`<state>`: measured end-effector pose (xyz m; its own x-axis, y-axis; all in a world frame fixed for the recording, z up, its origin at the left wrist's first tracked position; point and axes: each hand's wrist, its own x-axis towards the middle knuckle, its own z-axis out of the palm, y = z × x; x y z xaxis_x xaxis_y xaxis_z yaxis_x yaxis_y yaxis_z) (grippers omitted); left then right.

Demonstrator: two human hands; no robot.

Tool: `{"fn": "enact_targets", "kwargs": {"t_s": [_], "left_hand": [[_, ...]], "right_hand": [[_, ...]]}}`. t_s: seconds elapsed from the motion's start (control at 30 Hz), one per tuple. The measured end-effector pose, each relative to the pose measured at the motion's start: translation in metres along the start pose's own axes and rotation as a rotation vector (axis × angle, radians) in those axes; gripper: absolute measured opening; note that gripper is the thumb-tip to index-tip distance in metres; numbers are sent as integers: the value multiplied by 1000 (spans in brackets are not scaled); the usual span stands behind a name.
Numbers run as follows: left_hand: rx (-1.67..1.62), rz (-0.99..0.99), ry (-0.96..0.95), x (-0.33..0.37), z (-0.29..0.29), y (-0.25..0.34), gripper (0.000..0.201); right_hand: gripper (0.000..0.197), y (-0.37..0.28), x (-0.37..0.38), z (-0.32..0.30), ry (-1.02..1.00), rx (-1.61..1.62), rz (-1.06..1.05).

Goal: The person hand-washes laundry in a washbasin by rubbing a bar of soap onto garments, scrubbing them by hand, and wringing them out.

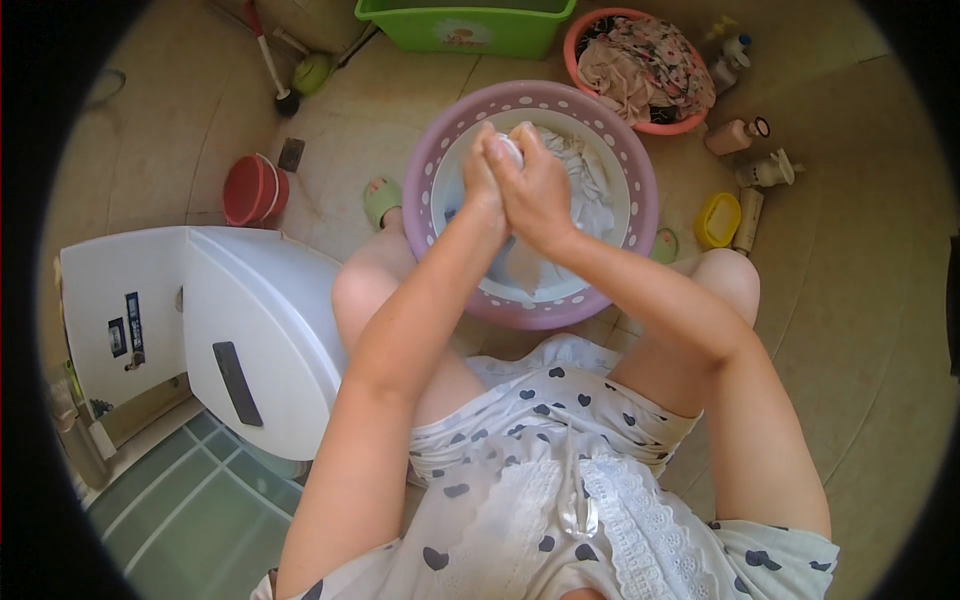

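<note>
Both hands are pressed together over a purple-rimmed washbasin (432, 205) with white dots, which stands on the floor between my knees. My left hand (482, 175) and my right hand (536, 190) are closed around a bunched white cloth (511, 150). Only a small part of that cloth shows between the fingers; the rest is hidden in my grip. Cloudy water and white laundry (588, 185) fill the basin, with the laundry mostly at its right side. Under my wrists, a darker patch shows in the water, partly covered by my arms.
A pink basin (672, 128) of clothes stands behind right, beside several bottles (735, 136). At the back is a green tub (465, 32). A red bucket (250, 190) and plunger (286, 100) are left, near a white toilet (265, 330). A yellow container (717, 221) sits right.
</note>
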<state>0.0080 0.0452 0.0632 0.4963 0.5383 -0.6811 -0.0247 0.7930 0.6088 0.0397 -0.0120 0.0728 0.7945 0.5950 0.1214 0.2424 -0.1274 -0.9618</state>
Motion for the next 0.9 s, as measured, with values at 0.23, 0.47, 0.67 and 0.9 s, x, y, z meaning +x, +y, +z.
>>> {"fn": "enact_targets", "kwargs": {"t_s": [0.23, 0.47, 0.67, 0.9], "left_hand": [[148, 104, -307, -14, 14, -1, 45], [372, 310, -439, -2, -7, 31, 21], [676, 759, -347, 8, -6, 25, 16], [720, 784, -336, 6, -4, 26, 13]], "right_hand": [[48, 37, 53, -29, -161, 126, 359], [39, -1, 67, -74, -663, 102, 362], [30, -5, 69, -81, -693, -84, 197], [29, 0, 65, -81, -544, -111, 104]]}}
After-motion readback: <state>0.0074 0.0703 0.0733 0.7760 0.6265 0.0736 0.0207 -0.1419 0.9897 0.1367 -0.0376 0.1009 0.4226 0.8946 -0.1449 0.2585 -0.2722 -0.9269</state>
